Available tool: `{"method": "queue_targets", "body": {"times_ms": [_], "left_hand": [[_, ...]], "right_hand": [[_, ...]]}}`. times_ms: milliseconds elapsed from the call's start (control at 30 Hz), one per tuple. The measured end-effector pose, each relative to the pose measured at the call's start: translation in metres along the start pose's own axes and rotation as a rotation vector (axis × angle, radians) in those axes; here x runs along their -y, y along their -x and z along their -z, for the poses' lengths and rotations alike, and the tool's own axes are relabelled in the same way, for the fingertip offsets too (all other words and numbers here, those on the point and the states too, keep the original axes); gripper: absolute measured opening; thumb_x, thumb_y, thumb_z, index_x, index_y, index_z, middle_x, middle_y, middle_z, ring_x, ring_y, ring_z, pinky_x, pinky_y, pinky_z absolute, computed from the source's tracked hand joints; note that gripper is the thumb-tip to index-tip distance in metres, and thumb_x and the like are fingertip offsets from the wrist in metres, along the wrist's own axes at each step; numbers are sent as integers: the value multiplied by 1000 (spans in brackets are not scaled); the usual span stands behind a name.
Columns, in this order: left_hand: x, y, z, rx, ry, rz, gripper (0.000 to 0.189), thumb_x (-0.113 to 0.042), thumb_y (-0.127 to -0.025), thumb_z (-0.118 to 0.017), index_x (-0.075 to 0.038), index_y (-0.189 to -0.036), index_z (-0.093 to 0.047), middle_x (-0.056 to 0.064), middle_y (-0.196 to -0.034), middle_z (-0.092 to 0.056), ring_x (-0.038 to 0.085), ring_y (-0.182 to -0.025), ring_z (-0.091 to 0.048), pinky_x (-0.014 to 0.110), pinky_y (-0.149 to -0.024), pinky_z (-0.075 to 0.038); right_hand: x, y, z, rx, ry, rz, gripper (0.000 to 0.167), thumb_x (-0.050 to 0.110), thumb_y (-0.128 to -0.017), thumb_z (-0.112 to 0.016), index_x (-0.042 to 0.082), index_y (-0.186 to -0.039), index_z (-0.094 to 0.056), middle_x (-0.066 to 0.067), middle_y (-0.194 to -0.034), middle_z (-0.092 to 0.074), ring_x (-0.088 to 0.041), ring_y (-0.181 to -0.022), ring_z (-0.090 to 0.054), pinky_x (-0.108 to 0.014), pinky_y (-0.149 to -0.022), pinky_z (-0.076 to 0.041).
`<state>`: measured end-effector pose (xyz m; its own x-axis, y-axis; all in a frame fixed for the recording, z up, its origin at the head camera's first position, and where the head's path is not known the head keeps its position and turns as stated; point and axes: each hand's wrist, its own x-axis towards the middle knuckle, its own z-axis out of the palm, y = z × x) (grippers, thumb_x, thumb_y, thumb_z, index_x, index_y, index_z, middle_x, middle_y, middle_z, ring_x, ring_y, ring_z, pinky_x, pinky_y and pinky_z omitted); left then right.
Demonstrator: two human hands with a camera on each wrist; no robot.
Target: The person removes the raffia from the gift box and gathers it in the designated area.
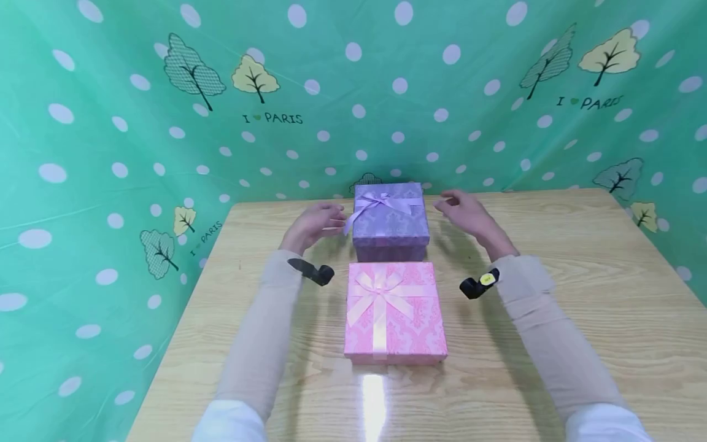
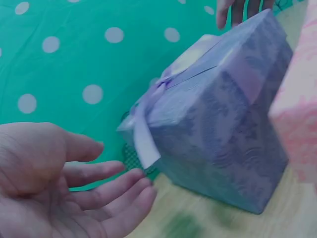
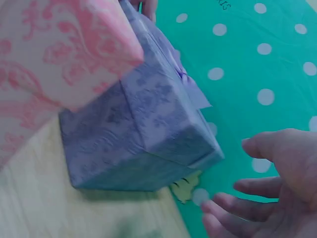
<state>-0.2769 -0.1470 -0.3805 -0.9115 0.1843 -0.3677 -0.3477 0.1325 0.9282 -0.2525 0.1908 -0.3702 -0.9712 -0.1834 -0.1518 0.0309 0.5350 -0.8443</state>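
Note:
A purple gift box [image 1: 391,224] with a lilac ribbon bow [image 1: 381,201] stands at the back of the table, its lid on. Just left of it is my left hand [image 1: 317,224], fingers loosely extended toward its side; the left wrist view shows a gap between those fingertips [image 2: 143,191] and the box. On the other side, my right hand [image 1: 466,215] hovers close to the box with relaxed fingers, holding nothing, as the right wrist view also shows. Directly in front of the purple box sits a wider pink gift box [image 1: 414,325] with a pale pink bow [image 1: 379,291].
The wooden table [image 1: 221,344] carries both boxes near its middle. Behind and to the left hangs a green polka-dot cloth [image 1: 353,80] with printed trees, close behind the purple box. A black wrist camera [image 1: 312,272] sits on the left wrist, another camera [image 1: 478,284] on the right.

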Motion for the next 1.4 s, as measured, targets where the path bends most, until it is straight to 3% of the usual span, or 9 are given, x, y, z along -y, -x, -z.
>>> {"method": "queue_targets", "body": {"times_ms": [133,233,433,600,1067,1400], "left_hand": [[5,-5,-9,70,-11,49,40,-11,-111,-48,11,-144,-48,18,-119,-59,25,-102,-61,44,-108,-49],[8,-6,-13,90,-13,54,40,-16,-111,-50,11,-141,-52,12,-106,-59,20,-91,-62,45,-107,-49],[8,-5,-15,99,1,38,39,-12,-109,-52,12,-140,-52,12,-106,-61,20,-94,-63,39,-102,-53],[6,-1,-16,100,3,43,37,-9,-110,-49,12,-140,-52,12,-105,-60,21,-93,-62,43,-107,-50],[0,5,-14,90,-11,33,36,-8,-110,-49,12,-139,-52,11,-104,-60,20,-93,-63,38,-100,-54],[-10,8,-12,116,24,-32,32,-11,-110,-50,9,-134,-55,8,-101,-59,19,-91,-62,40,-100,-54]], "right_hand": [[-1,-4,-11,93,-160,-62,62,27,-111,-48,-12,-156,-29,-32,-144,-47,-43,-127,-54,-50,-110,-46],[-3,-6,-17,128,-232,-84,58,24,-111,-48,-13,-153,-33,-30,-138,-51,-37,-120,-57,-48,-108,-48],[-5,-7,-21,152,-349,-92,52,20,-111,-48,-16,-147,-40,-18,-120,-60,-21,-105,-61,-40,-103,-52],[-7,-8,-21,169,-435,-126,52,19,-110,-51,-17,-146,-42,-7,-107,-63,-15,-96,-63,-28,-91,-56],[-3,-11,-20,160,-420,-116,48,19,-110,-51,-15,-144,-45,-3,-102,-64,-14,-95,-62,-27,-91,-55],[12,-7,-10,164,-390,-72,55,25,-111,-50,-14,-148,-40,-16,-125,-56,-20,-107,-58,-35,-103,-51]]}}
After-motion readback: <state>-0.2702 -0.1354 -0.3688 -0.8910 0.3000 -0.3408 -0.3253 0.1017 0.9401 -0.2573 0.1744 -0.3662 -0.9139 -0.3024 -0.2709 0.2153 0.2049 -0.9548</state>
